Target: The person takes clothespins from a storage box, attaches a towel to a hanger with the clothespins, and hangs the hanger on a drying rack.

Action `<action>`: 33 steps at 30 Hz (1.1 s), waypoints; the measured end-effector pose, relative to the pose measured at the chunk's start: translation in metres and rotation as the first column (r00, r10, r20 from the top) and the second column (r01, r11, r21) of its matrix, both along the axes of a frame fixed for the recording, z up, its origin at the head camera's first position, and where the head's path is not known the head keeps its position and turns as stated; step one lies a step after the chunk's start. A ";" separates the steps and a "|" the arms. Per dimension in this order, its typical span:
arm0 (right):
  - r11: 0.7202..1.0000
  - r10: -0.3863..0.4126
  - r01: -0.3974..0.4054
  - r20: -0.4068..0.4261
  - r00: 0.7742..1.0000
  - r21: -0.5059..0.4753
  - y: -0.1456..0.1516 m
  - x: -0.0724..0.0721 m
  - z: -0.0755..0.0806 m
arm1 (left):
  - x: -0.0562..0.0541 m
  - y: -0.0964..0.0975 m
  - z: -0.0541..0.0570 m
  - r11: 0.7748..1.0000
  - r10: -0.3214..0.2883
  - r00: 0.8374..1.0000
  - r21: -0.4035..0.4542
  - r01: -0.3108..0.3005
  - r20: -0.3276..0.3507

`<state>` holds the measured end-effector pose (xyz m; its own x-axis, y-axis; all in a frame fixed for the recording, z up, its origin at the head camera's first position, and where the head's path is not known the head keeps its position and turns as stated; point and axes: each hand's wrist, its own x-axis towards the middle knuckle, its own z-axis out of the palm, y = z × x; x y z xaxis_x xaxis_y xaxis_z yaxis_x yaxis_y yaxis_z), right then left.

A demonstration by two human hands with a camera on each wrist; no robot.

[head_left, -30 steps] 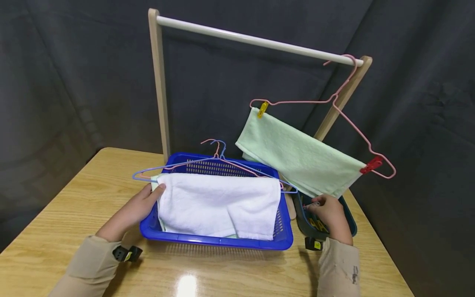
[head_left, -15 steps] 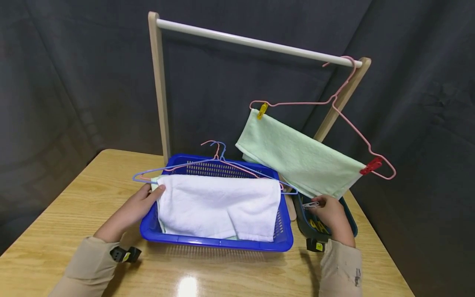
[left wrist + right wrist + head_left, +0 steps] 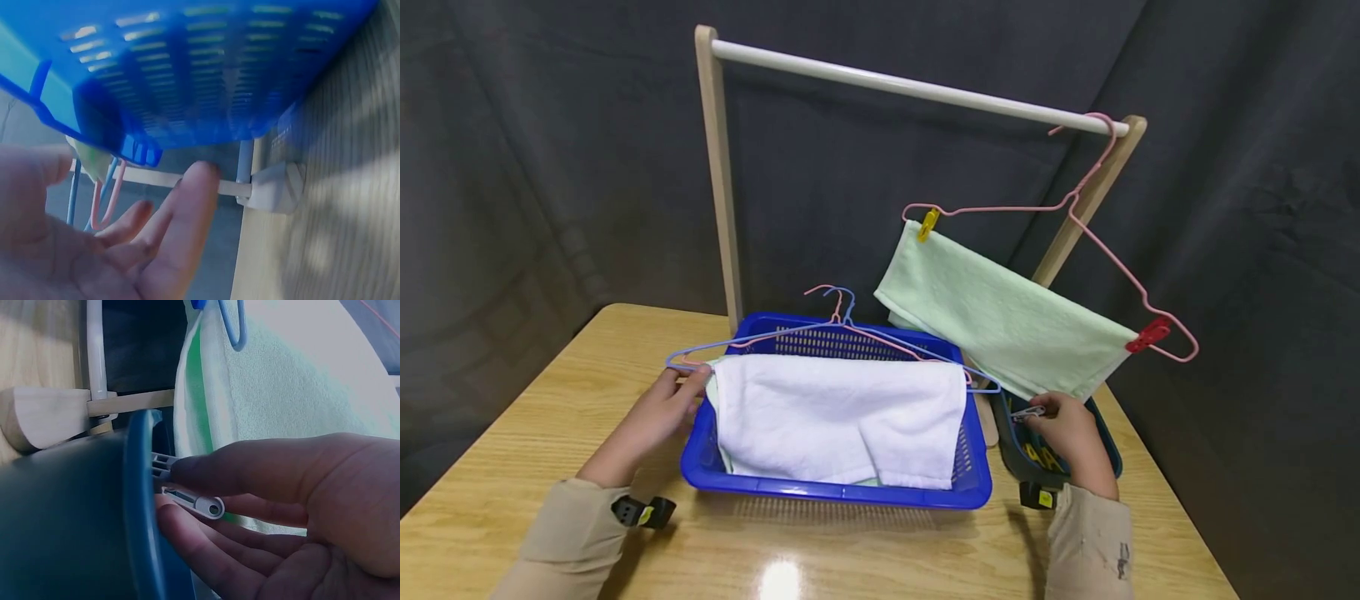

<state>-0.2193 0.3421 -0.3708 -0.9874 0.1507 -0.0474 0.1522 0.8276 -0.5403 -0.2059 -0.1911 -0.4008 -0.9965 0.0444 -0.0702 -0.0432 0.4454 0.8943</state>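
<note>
My right hand (image 3: pixel 1070 433) pinches a pale clothespin (image 3: pixel 203 505) between thumb and fingers, over the rim of a dark teal bin (image 3: pixel 140 506). Yellow pieces show inside that bin in the head view. My left hand (image 3: pixel 662 412) is at the left ends of a blue hanger (image 3: pixel 988 384) and a pink hanger (image 3: pixel 837 308), its thumb near the towel corner. In the left wrist view its fingers (image 3: pixel 194 219) are spread and loose. A white towel (image 3: pixel 842 417) is draped over the hangers, lying across the blue basket (image 3: pixel 835 492), a pale green layer showing at its edge.
Behind stands a wooden rack with a white bar (image 3: pixel 917 88). At its right end a second pink hanger (image 3: pixel 1000 209) holds a pale green towel (image 3: pixel 1007 308), clipped by a yellow clothespin (image 3: pixel 928 225) and a red clothespin (image 3: pixel 1150 335). Dark curtains back the wooden table (image 3: pixel 550 400).
My left hand has let go of the white towel's left edge and moved slightly left. The right hand has raised the pale clothespin a little inside the bin, then stayed there.
</note>
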 end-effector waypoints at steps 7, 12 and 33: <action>1.000 0.009 -0.009 -0.004 1.000 0.009 0.001 0.000 -0.003 | 0.001 -0.001 0.001 0.977 0.203 0.973 0.086 -0.194 -0.113; 1.000 0.021 -0.021 -0.007 1.000 0.013 0.001 0.001 -0.004 | 0.002 -0.001 0.006 0.959 0.282 0.942 0.081 -0.271 -0.181; 1.000 0.023 -0.023 -0.004 1.000 -0.002 0.000 -0.002 -0.003 | -0.003 -0.012 0.006 0.956 0.285 0.928 0.143 -0.256 -0.242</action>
<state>-0.2211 0.3426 -0.3738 -0.9908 0.1281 -0.0434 0.1311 0.8298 -0.5424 -0.2086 -0.2029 -0.3950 -0.9549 -0.2361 0.1800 0.0893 0.3499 0.9325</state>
